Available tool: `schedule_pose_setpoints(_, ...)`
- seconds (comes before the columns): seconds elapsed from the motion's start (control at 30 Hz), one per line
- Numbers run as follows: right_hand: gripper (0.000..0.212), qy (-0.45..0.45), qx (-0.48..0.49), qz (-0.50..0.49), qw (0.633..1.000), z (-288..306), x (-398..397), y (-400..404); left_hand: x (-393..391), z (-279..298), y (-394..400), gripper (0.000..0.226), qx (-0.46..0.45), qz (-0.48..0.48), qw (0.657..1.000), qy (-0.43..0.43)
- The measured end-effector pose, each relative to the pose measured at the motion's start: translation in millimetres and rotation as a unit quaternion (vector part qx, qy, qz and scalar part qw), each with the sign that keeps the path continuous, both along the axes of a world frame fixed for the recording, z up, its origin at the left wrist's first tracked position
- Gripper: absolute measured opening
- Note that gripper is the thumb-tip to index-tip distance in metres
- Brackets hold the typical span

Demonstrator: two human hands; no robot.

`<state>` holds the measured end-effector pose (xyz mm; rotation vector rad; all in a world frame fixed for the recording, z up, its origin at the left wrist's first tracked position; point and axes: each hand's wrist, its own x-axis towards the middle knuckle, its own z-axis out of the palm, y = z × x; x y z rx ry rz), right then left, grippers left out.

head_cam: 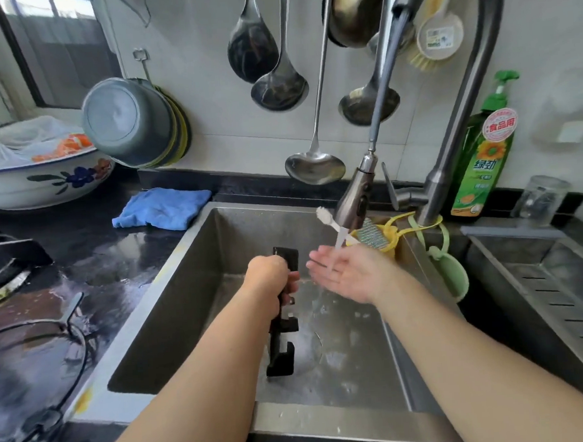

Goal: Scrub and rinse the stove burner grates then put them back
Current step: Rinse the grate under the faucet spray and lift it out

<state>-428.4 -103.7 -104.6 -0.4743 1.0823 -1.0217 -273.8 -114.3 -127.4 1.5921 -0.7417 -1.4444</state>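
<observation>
Home kitchen; steel sink (197,260); ladles (278,85) hung on tiled wall; dish soap bottle (481,161).

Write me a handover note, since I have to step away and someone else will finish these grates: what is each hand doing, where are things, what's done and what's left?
Left hand: grips a black burner grate, held upright over the sink.
Right hand: open, palm up under the running water from the pull-down faucet head; holds nothing.
The stream falls on the right hand, not on the grate.
A thin wire ring lies on the wet counter to the left.
Done: cannot tell whether this grate is scrubbed.
Left: rinse it under the stream, then put it back on the stove.
</observation>
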Motion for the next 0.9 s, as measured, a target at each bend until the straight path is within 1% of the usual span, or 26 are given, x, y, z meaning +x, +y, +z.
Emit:
schedule_pose_setpoints(0.07,0.018,0.004,0.029,-0.021,0.999,-15,13,-7,4,1,-3,0.023,0.015,0.014,1.000,0.008)
schedule_pose_setpoints(0.2,0.022,-0.019,0.047,-0.103,0.993,-34,21,-17,12,1,-6,0.023,0.044,0.031,0.998,0.014)
schedule_pose_setpoints(0.33,0.015,-0.010,0.079,-0.108,0.991,-53,6,-11,14,2,-5,0.011,0.026,0.030,0.999,0.007)
schedule_pose_setpoints(0.47,0.015,-0.045,0.051,-0.129,0.989,-46,5,-13,12,2,-4,0.011,0.023,0.016,1.000,-0.006)
schedule_pose_setpoints(0.6,0.018,-0.073,0.028,-0.104,0.992,-32,26,-17,9,3,-4,0.012,0.028,0.003,0.999,-0.022)
schedule_pose_setpoints(0.7,0.020,-0.090,0.028,-0.149,0.984,-29,33,-25,7,2,-3,0.011,0.021,-0.006,0.999,-0.027)
schedule_pose_setpoints(0.73,0.018,-0.079,0.033,-0.165,0.982,-31,33,-29,6,1,-2,0.011,0.022,-0.008,0.999,-0.029)
schedule_pose_setpoints(0.77,0.017,-0.047,0.031,-0.176,0.983,-32,33,-33,6,2,-1,0.011,0.022,-0.010,0.999,-0.032)
schedule_pose_setpoints(0.8,0.019,0.007,0.022,-0.178,0.984,-34,31,-37,5,2,-1,0.011,0.023,-0.011,0.999,-0.033)
schedule_pose_setpoints(0.87,0.024,0.171,-0.005,-0.155,0.973,-34,29,-43,4,4,-1,0.010,0.028,-0.011,0.999,-0.032)
schedule_pose_setpoints(0.9,0.027,0.257,-0.010,-0.135,0.957,-32,30,-42,4,4,-1,0.008,0.030,-0.011,0.999,-0.031)
